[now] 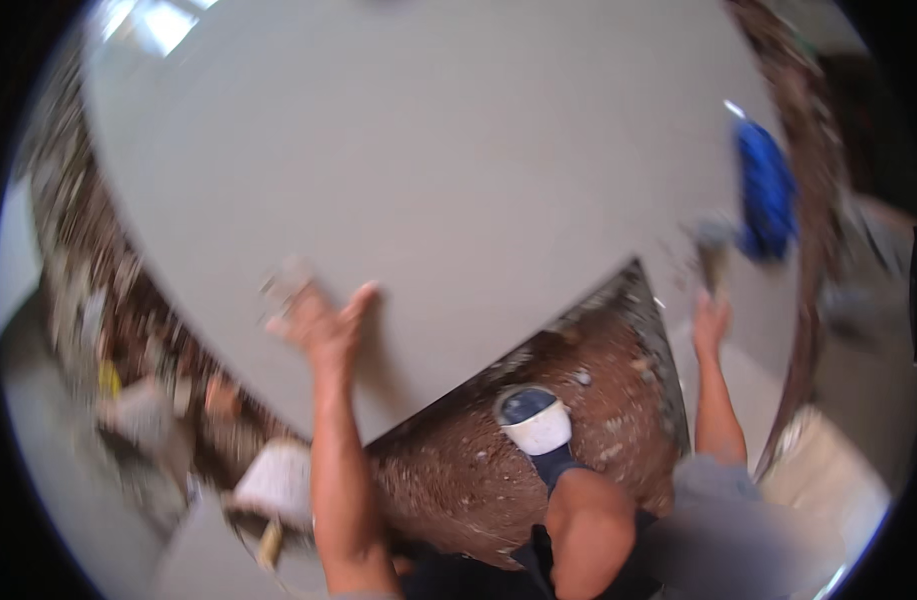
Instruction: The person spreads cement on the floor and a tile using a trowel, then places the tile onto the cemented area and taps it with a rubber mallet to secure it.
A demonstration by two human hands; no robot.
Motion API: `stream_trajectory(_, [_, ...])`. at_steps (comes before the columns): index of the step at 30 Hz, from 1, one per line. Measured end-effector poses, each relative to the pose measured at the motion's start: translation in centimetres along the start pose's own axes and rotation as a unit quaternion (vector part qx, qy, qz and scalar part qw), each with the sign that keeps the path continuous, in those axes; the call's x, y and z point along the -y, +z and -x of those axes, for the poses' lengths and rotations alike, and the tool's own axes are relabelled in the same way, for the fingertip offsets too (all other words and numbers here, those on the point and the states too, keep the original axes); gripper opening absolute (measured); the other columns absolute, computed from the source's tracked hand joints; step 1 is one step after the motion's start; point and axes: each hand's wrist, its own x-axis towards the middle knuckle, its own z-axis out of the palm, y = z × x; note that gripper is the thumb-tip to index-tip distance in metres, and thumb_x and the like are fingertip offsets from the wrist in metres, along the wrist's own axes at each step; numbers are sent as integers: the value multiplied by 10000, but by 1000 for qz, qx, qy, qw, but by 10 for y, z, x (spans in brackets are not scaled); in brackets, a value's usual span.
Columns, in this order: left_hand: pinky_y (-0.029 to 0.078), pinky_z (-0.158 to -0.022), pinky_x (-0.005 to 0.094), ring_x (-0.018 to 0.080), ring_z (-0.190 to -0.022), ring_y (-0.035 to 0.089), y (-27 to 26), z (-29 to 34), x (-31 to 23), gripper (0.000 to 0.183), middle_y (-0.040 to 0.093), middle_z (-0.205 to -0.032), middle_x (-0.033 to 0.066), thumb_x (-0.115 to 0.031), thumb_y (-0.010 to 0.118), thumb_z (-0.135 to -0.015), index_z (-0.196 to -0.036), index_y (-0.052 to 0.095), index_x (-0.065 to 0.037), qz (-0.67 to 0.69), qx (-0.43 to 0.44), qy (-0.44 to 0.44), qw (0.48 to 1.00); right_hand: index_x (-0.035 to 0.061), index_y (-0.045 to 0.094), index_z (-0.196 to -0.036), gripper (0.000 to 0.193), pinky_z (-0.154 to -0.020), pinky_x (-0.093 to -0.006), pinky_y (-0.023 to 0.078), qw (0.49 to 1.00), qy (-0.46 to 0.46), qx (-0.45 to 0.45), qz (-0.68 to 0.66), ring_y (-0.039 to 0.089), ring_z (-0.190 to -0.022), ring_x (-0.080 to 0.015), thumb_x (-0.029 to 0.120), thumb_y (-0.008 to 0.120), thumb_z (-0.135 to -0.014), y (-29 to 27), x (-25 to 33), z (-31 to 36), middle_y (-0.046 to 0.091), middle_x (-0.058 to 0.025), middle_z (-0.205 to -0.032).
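Observation:
My left hand [324, 322] is over a large pale grey, glossy tile surface [459, 170], close to its near left edge. Its fingers are spread and blurred by motion, with nothing seen in them; I cannot tell whether they touch the surface. At the right, my right hand [712, 322] is closed round the lower end of a short-handled tool [715, 262] with a blurred grey head, perhaps a mallet. The tool's head lies near a blue bundle or bag [766, 190] on the grey surface.
Between my arms a wedge of reddish-brown soil [459, 500] shows, bordered by the surface's straight edges. My foot in a white-toed shoe [539, 425] stands on it. A white bucket [277, 482] sits at lower left. Rubble [139, 330] runs along the left side; a pale slab [829, 470] lies at lower right.

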Motion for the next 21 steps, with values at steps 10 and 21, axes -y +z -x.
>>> stream_trajectory(10, [31, -1115, 659, 372, -1467, 40, -34, -5, -23, 1286, 40, -1573, 243, -741, 694, -623, -1519, 97, -38, 62, 78, -73, 992, -43, 461, -1335, 610, -1018, -454, 368, 978, -93, 114, 147, 476, -1197, -446, 444, 482, -969, -22, -54, -13, 509, -301, -1289])
stream_trajectory(21, [-22, -1111, 675, 350, -1472, -4, -15, -1, -18, 1268, 43, -1578, 220, -777, 672, -613, -1520, 142, -68, 133, -10, -48, 990, -6, 566, -1049, 329, -670, -316, 455, 983, -170, 60, -18, 531, -715, -161, 308, 589, -954, -71, 80, 20, 558, -74, -762])
